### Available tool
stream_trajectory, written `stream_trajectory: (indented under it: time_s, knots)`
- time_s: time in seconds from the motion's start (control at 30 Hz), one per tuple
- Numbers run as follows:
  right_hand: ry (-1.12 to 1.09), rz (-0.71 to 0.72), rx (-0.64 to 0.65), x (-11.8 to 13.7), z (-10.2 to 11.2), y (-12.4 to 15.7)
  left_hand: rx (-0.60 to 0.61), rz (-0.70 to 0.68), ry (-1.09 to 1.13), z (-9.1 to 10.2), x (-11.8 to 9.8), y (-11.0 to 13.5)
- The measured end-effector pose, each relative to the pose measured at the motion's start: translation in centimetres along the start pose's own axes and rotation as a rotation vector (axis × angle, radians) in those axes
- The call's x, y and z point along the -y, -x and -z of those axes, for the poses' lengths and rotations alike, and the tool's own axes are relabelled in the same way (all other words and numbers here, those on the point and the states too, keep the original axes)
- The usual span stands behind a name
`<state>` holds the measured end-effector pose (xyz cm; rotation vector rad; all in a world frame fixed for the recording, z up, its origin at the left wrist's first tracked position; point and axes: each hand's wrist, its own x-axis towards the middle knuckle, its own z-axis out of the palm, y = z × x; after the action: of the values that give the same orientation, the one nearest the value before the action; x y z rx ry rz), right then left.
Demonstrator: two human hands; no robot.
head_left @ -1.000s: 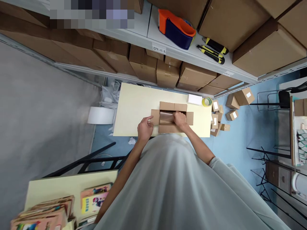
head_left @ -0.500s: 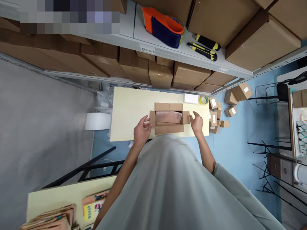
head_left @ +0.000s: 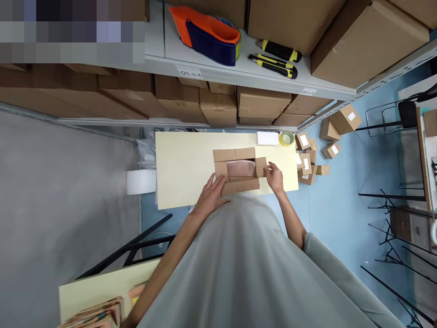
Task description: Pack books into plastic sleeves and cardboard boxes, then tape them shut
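A small open cardboard box point(head_left: 234, 186) sits near the front edge of the cream table, its flaps spread outward. Inside lies a pinkish, translucent wrapped item point(head_left: 241, 168); what it is I cannot make out. My left hand point(head_left: 212, 195) is open, its outstretched fingers resting on the left flap, which leans in over the opening. At the other end, my right hand point(head_left: 275, 178) has its fingers curled, with thumb and fingertips closed at the outer edge of the right flap point(head_left: 261, 167).
On the table point(head_left: 180, 168), a white box point(head_left: 267, 138) and a tape roll point(head_left: 287, 138) stand at the back right. A shelf above holds cartons, an orange-and-blue tape dispenser point(head_left: 208, 36) and utility knives point(head_left: 273, 66). Small labelled boxes point(head_left: 306, 159) are piled to the right.
My left hand has moved right onto the left flap, which now tilts inward over the opening. My right hand's fingers have drawn together at the right flap. The whole view has shifted slightly.
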<state>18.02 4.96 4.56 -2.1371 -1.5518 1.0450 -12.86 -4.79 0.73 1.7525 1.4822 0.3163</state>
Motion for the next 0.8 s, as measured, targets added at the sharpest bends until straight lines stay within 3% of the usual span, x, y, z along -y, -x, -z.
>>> stream_trajectory:
  time_s: [0.1,0.27,0.4,0.53,0.8]
  knots:
    - [-0.07,0.115,0.02,0.0,-0.1,0.6,-0.006,-0.027,-0.014,0.0,0.4,0.1]
    - [-0.046,0.338,0.243,0.2,-1.3,1.8,-0.05,0.006,0.037,0.2,0.8,-0.1]
    - [0.086,0.425,0.292,-0.4,-1.0,2.1,-0.108,0.055,0.1,0.6,1.0,-0.3]
    - [0.083,0.494,0.338,-1.4,-0.6,1.5,-0.204,0.089,0.226,1.1,1.2,-1.0]
    - [-0.021,0.314,0.148,-1.1,-3.4,-3.8,-0.454,0.245,0.226,0.5,2.6,-5.6]
